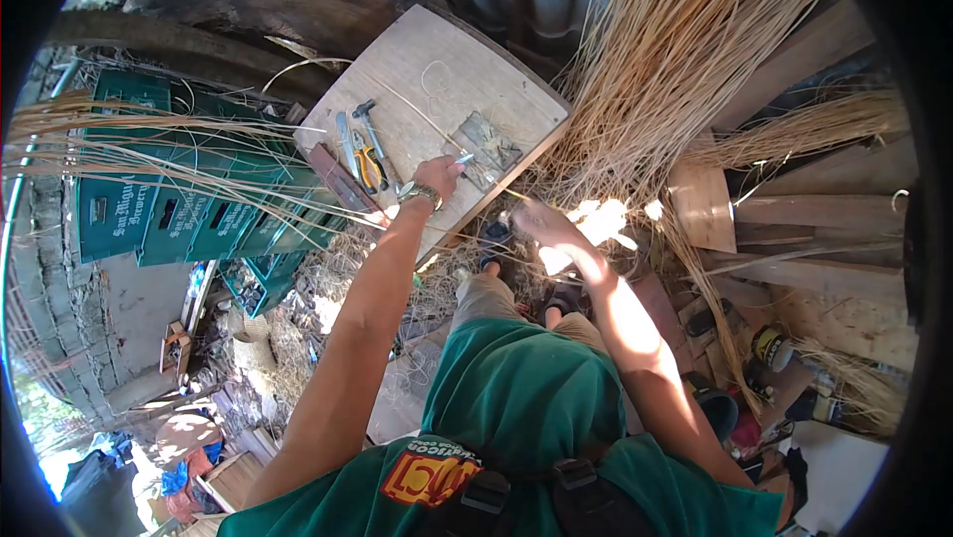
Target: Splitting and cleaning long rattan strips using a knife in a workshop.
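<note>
A small wooden table [397, 61] stands before me with a dark flat block [486, 145] near its right edge. My left hand [439, 177], with a watch on its wrist, is closed beside the block, its fingertips at a small shiny piece [464, 158] that looks like metal. A thin cane strip [407, 105] runs across the tabletop to that spot and seems to continue off the table edge toward my right hand [546, 224]. That hand is closed around its end, slightly blurred. Pliers [370, 168] with yellow-black handles, a hammer [368, 125] and a flat blade-like tool [344, 135] lie left of my left hand.
Long cane strips [685, 51] hang in a thick bundle at the right. More strips stretch over green crates [189, 209] at the left. Shavings [338, 289] litter the ground around my feet. Wooden boards [824, 209] stand at the right.
</note>
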Tool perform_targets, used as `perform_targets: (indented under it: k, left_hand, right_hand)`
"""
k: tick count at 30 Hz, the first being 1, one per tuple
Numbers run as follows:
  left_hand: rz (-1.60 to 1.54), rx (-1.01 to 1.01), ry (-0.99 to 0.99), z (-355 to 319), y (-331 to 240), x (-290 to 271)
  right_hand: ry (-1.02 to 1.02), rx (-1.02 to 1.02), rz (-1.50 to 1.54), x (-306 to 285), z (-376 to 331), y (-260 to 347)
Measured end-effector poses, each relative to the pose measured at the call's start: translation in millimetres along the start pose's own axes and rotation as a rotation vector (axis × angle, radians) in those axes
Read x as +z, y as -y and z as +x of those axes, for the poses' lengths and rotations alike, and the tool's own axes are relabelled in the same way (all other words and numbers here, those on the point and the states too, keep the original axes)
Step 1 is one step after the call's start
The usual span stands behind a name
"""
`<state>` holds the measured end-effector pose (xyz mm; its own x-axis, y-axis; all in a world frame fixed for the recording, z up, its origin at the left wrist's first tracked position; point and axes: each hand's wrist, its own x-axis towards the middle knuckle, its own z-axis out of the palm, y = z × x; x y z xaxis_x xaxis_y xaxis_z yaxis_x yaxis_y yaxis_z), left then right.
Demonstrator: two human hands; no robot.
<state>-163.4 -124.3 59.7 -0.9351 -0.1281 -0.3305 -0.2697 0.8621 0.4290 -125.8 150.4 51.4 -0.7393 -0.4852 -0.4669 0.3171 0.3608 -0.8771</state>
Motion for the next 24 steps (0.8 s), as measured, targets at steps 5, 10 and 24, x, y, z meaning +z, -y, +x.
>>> perform_targets:
  k: [5,10,24]
  left_hand:
    - [0.027,0.018,0.009,3.5,-8.9,2.8]
    - [0.038,-0.034,0.054,2.1,-12.2,-3.8]
    - [-0.009,-0.075,0.09,3.7,-15.3,-5.4]
  right_hand:
    - [-0.307,0.043,-0.503,33.3,24.5,70.0]
    - [-0.337,0.171,-0.324,42.9,18.3,76.1]
    - [-0.004,0.58,-0.939,-46.1,-242.1,-241.9]
